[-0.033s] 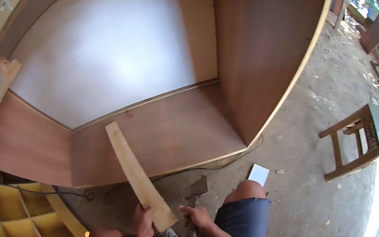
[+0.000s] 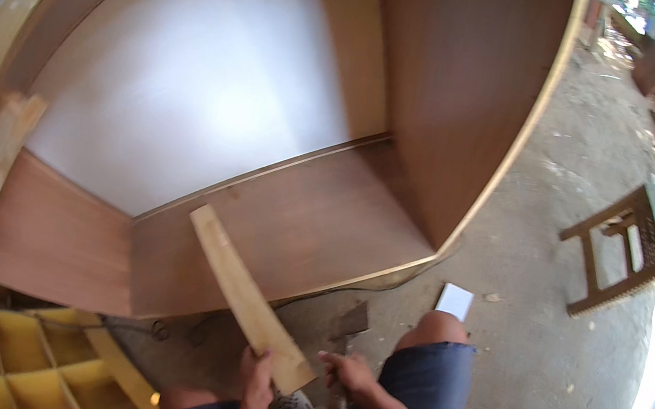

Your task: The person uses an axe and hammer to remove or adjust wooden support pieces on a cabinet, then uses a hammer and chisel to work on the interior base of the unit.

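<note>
Pale board (image 2: 240, 298) crosses the cabinet's (image 2: 464, 98) front edge; left hand (image 2: 257, 376) clamps it, best clear of right hand's (image 2: 353, 375) clasped hatchet (image 2: 353, 322).

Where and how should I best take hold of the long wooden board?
Probably by the left long edge of the board, near its close end, thumb on top, coming from the left, where the left hand holds it. It's long and flat, and its far end reaches over the cabinet.
</note>
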Motion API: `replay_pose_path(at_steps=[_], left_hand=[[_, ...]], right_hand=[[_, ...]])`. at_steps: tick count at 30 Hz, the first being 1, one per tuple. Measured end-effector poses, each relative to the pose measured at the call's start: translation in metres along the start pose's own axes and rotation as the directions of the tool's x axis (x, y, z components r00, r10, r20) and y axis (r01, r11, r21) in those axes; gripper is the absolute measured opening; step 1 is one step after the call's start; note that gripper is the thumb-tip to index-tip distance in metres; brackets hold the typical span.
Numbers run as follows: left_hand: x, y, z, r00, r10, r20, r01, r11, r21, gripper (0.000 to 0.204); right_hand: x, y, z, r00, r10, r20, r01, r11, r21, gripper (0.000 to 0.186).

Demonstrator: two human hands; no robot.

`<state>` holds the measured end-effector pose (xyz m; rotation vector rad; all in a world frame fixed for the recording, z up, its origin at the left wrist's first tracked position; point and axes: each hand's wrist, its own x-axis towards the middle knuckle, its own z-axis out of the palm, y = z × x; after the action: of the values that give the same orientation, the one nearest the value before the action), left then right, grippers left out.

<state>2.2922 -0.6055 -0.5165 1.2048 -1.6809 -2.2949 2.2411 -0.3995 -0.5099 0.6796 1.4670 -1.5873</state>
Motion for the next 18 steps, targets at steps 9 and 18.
replay_pose_path(at_steps=[9,18], left_hand=[[0.008,-0.020,-0.010,0.999,-0.036,-0.005,0.036,0.988,0.152,0.031],[0.018,-0.021,0.016,0.998,-0.027,-0.052,0.033,0.994,0.103,0.037]], right_hand=[[-0.009,0.008,0.002,0.998,0.006,0.063,-0.030,0.923,0.384,0.021],[-0.001,-0.001,-0.001,0.996,0.045,0.072,-0.068,0.930,0.362,0.021]])
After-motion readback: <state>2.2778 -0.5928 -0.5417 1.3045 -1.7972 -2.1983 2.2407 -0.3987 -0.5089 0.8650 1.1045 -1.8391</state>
